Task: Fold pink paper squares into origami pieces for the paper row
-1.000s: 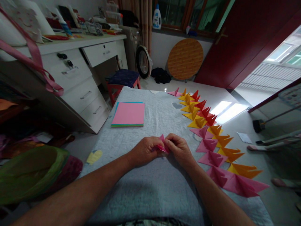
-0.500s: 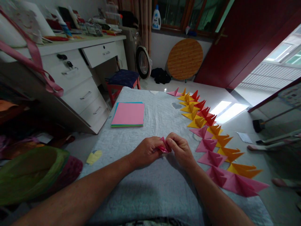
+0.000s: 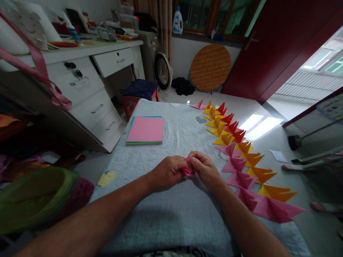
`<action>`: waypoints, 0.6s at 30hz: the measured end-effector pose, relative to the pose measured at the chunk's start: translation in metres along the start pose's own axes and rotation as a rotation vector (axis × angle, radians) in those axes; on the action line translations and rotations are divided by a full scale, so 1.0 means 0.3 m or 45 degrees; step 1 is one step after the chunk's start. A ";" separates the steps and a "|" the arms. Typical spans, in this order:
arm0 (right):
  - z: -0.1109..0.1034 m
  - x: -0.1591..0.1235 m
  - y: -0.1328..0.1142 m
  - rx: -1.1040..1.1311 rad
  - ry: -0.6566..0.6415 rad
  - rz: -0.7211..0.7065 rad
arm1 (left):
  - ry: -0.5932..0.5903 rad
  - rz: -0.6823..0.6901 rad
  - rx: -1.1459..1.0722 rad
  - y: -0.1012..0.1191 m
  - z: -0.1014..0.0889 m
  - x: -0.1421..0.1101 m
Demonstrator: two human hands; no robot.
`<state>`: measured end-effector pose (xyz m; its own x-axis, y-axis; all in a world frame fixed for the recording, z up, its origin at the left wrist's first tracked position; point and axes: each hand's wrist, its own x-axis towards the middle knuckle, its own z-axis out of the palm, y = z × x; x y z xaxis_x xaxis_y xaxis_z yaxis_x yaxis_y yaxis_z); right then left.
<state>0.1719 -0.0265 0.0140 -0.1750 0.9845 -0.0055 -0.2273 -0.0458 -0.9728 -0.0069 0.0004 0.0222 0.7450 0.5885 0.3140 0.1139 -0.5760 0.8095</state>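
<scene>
A small folded piece of pink origami paper (image 3: 188, 167) is pinched between my two hands above the cloth-covered table (image 3: 171, 214). My left hand (image 3: 170, 171) grips it from the left side. From the right, my right hand (image 3: 203, 167) presses it between thumb and fingers. Much of the paper is hidden by my fingers, so its full shape cannot be made out. Beyond my left hand lies a stack of square paper (image 3: 145, 130), pink on top. Folded paper cranes in pink (image 3: 235, 164), yellow (image 3: 219, 130), orange (image 3: 261, 174) and red (image 3: 235, 129) stand along the table's right side.
At the left are a white drawer cabinet (image 3: 80, 85) and a green-rimmed bin (image 3: 40, 200). A stool (image 3: 140, 89) with a dark cushion stands past the table's far left corner. Behind are an open washing machine door (image 3: 163, 71) and a round wooden tabletop (image 3: 210, 67).
My right fingers have shifted slightly on the pink paper, and its upright tip is now less visible between my hands. The cranes and the stack stay in place.
</scene>
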 end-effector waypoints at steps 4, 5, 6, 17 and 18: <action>-0.004 0.001 0.007 0.131 -0.020 0.049 | -0.006 0.010 -0.012 0.004 -0.001 0.005; -0.005 0.000 0.010 0.165 -0.017 0.064 | -0.007 0.016 -0.019 0.005 -0.002 0.006; -0.005 0.000 0.013 0.200 -0.018 0.084 | -0.007 0.020 -0.026 0.005 -0.002 0.007; -0.012 0.000 0.029 0.301 -0.045 0.193 | -0.035 0.059 -0.044 0.003 -0.003 0.007; -0.013 0.000 0.029 0.294 -0.046 0.196 | -0.038 0.061 -0.045 0.004 -0.003 0.007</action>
<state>0.1735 -0.0261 0.0046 -0.2575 0.9565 -0.1371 -0.4068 -0.2360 -0.8825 -0.0057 0.0015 0.0242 0.7683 0.5435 0.3382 0.0550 -0.5825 0.8110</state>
